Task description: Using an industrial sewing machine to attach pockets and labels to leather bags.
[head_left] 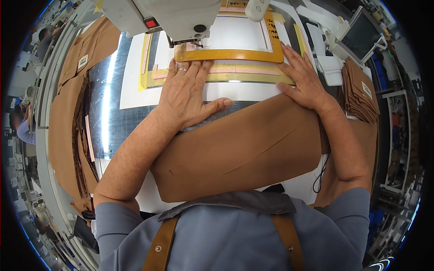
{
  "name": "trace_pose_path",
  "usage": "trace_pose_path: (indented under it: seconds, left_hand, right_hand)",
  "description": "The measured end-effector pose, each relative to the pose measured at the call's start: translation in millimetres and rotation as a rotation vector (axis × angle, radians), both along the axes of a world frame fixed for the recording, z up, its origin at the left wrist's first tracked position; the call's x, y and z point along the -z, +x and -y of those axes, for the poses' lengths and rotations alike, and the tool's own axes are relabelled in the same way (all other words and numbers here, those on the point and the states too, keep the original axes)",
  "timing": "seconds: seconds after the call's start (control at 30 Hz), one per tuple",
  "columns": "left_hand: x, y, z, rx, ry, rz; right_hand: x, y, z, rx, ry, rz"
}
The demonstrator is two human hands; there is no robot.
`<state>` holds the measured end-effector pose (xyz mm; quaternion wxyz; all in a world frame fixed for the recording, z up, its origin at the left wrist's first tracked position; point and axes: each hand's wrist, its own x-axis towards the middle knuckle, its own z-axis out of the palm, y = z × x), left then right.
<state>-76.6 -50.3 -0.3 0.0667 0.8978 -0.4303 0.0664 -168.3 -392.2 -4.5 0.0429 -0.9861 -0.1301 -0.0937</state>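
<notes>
My left hand [190,92] lies palm down with fingers apart, its fingertips at the lower edge of an orange template frame [228,54] under a sewing machine head [185,20]. My right hand [300,77] rests with fingers extended at the frame's right corner. Beneath the frame is a yellowish template [162,76] with pink strips, on white sheeting [131,90]. A cut piece of brown fabric [239,149] with a long slit lies below both hands, reaching toward my body. The machine's needle area is small and partly hidden by the foot.
Brown fabric pieces [65,131] line the left side of the metal table [101,113]. A stack of brown pieces [359,88] and a screen [357,34] stand at the right. A co-worker in purple [25,128] sits at the far left, another person [43,40] behind.
</notes>
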Motion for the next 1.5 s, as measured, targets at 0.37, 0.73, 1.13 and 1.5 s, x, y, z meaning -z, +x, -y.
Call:
trace_pose_path:
  seconds: [0.37,0.73,1.13,1.5]
  left_hand:
    - [5,1,-3,0.039,-0.117,-0.028]
    - [1,4,1,-0.002,-0.04,-0.026]
    - [-1,-5,-16,-0.001,-0.1,0.036]
    - [-43,-78,-74,0.353,-0.273,-0.296]
  right_hand:
    - [-7,-4,-35,0.157,-0.001,-0.179]
    - [-10,6,-59,0.302,-0.161,-0.175]
    - [-6,-17,-45,0.143,-0.064,-0.092]
    - [-50,-58,-49,-0.051,0.33,-0.066]
